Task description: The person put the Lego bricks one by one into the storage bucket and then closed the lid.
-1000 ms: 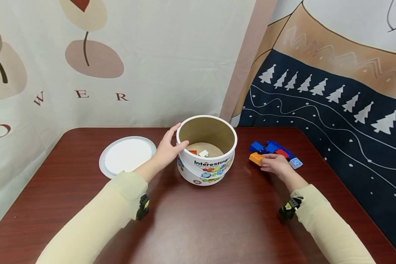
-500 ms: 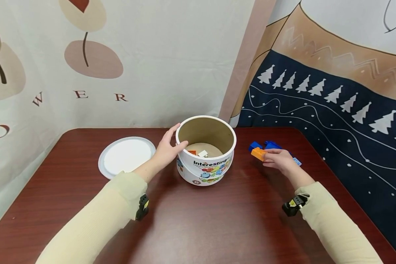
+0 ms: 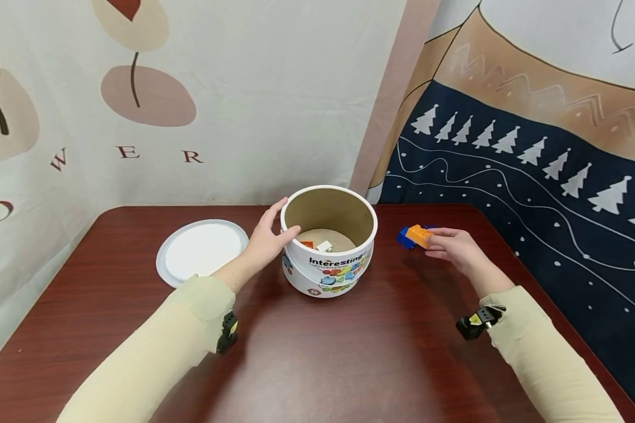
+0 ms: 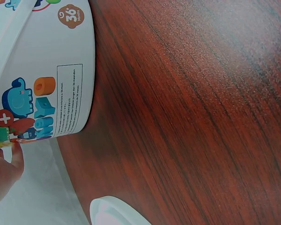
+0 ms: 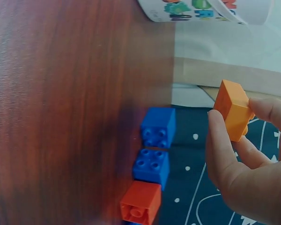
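Note:
A white bucket (image 3: 325, 279) with printed toy pictures stands upright on the table, its top uncovered. My left hand (image 3: 261, 247) holds its left side, thumb over the rim and fingers along the outside. Inside lie an orange-red block (image 3: 307, 244) and a white block (image 3: 324, 247). To the right, my right hand (image 3: 457, 249) pinches an orange toy building block (image 5: 234, 110) between thumb and fingers, raised above the table. Beneath and behind it sit blue blocks (image 5: 158, 126) and a red block (image 5: 141, 201), mostly hidden by the hand in the head view.
A round white lid (image 3: 203, 251) lies flat left of the bucket on the dark red-brown table (image 3: 317, 358). Printed cloths (image 3: 275, 106) hang along the back and right edges of the table.
My right hand has lifted the orange block slightly up off the table, and it now overlaps the blue blocks in the head view. My left hand stays on the bucket.

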Demonstrator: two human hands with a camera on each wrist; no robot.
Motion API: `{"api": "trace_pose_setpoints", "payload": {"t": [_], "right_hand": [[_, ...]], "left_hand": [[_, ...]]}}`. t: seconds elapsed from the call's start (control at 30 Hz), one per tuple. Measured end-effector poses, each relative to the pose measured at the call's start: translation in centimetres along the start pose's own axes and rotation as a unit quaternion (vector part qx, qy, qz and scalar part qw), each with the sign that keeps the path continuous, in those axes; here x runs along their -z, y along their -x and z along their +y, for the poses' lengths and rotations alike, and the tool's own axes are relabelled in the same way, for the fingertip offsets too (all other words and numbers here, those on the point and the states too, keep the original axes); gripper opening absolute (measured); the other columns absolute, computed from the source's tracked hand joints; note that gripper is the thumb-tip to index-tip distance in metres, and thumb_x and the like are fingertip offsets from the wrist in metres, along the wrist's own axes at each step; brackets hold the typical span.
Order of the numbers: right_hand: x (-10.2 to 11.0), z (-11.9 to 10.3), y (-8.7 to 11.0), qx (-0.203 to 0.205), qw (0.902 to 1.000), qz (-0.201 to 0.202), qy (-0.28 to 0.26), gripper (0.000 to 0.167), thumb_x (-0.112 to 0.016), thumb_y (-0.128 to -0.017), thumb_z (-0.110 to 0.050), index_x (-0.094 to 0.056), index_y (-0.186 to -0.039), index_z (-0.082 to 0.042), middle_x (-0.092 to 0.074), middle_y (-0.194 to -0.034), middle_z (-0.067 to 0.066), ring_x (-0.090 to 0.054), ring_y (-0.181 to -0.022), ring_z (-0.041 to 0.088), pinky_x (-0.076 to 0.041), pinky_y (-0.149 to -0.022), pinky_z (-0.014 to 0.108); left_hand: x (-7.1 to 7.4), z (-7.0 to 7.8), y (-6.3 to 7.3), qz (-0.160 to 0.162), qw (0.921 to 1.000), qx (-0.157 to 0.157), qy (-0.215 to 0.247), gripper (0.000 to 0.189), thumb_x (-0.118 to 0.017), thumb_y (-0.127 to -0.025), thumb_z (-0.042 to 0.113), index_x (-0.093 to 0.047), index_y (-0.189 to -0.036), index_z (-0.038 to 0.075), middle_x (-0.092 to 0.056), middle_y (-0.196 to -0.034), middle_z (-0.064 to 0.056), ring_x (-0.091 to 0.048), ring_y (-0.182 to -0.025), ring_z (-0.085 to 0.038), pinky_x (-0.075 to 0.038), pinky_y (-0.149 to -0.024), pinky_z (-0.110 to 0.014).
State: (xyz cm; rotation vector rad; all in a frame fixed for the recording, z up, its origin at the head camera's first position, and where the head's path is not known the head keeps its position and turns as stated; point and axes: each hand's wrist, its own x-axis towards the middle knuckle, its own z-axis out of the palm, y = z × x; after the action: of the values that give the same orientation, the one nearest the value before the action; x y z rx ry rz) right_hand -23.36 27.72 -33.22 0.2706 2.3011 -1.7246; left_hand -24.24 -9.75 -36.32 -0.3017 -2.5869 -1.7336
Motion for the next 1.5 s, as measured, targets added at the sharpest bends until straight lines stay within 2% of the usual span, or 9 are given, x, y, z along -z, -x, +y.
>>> {"api": "trace_pose_setpoints", "payload": {"t": [0.1,0.33,0.53,0.77,1.03,1.3,1.5], "right_hand": [[0.0,-0.5,0.1,0.005,1.0000,-0.002,-0.001,0.058,-0.050,-0.094,-0.009,-0.025,-0.143,0.010,-0.036,-0.134,0.026,-0.062,-0.074,-0.002,-0.054,-0.079,0.021],[0.1,-1.8,0.4,0.013,0.9999,0.000,0.009,0.057,-0.052,-0.094,-0.012,-0.029,-0.142,0.008,-0.047,-0.117,0.013,-0.065,-0.073,-0.001,-0.053,-0.076,0.017],[-0.2,-3.1,0.7,0.023,0.9993,0.000,0.028,0.056,-0.051,-0.095,-0.015,-0.030,-0.142,0.007,-0.042,-0.128,0.019,-0.064,-0.073,-0.003,-0.053,-0.077,0.016],[-0.6,-4.8,0.9,0.038,0.9989,-0.003,0.026,0.057,-0.053,-0.094,-0.017,-0.032,-0.141,0.007,-0.049,-0.108,0.004,-0.066,-0.072,-0.001,-0.053,-0.075,0.015],[-1.2,-6.4,1.1,0.057,0.9979,-0.008,0.029,0.054,-0.052,-0.095,-0.017,-0.033,-0.141,0.005,-0.046,-0.117,0.008,-0.065,-0.074,-0.001,-0.052,-0.076,0.015],[-2.1,-8.2,1.5,0.071,0.9969,-0.028,0.021,0.054,-0.055,-0.094,-0.016,-0.035,-0.140,0.005,-0.054,-0.102,0.001,-0.067,-0.073,0.002,-0.053,-0.074,0.016],[-3.2,-9.3,1.5,0.080,0.9957,-0.035,0.031,0.052,-0.054,-0.094,-0.014,-0.037,-0.140,0.004,-0.049,-0.114,0.009,-0.067,-0.074,0.002,-0.054,-0.075,0.017]], "left_hand": [[0.0,-0.1,0.0,0.000,1.0000,-0.001,0.000,0.070,-0.060,-0.089,0.026,-0.024,-0.149,0.019,-0.021,-0.155,-0.008,-0.021,-0.142,-0.027,-0.022,-0.114,-0.051],[0.1,-0.3,-0.1,0.002,1.0000,0.000,0.001,0.070,-0.060,-0.089,0.027,-0.025,-0.149,0.020,-0.022,-0.155,-0.008,-0.021,-0.142,-0.026,-0.022,-0.114,-0.051],[0.1,-0.3,0.0,0.001,1.0000,0.001,0.000,0.070,-0.060,-0.089,0.027,-0.025,-0.149,0.020,-0.022,-0.154,-0.008,-0.021,-0.142,-0.027,-0.023,-0.113,-0.051],[0.1,-0.2,0.0,0.000,1.0000,0.000,-0.001,0.070,-0.060,-0.089,0.027,-0.025,-0.149,0.019,-0.021,-0.155,-0.008,-0.021,-0.142,-0.027,-0.023,-0.113,-0.051],[0.1,-0.2,-0.1,0.001,1.0000,0.000,-0.001,0.070,-0.060,-0.089,0.027,-0.024,-0.149,0.019,-0.021,-0.154,-0.008,-0.021,-0.142,-0.027,-0.024,-0.113,-0.050],[0.0,-0.1,-0.2,0.000,1.0000,0.000,0.002,0.070,-0.060,-0.089,0.027,-0.025,-0.149,0.019,-0.022,-0.154,-0.008,-0.022,-0.142,-0.026,-0.024,-0.114,-0.049],[0.0,-0.1,-0.1,0.002,1.0000,-0.001,-0.001,0.070,-0.060,-0.089,0.026,-0.025,-0.149,0.019,-0.022,-0.154,-0.008,-0.022,-0.141,-0.026,-0.024,-0.114,-0.049]]}}
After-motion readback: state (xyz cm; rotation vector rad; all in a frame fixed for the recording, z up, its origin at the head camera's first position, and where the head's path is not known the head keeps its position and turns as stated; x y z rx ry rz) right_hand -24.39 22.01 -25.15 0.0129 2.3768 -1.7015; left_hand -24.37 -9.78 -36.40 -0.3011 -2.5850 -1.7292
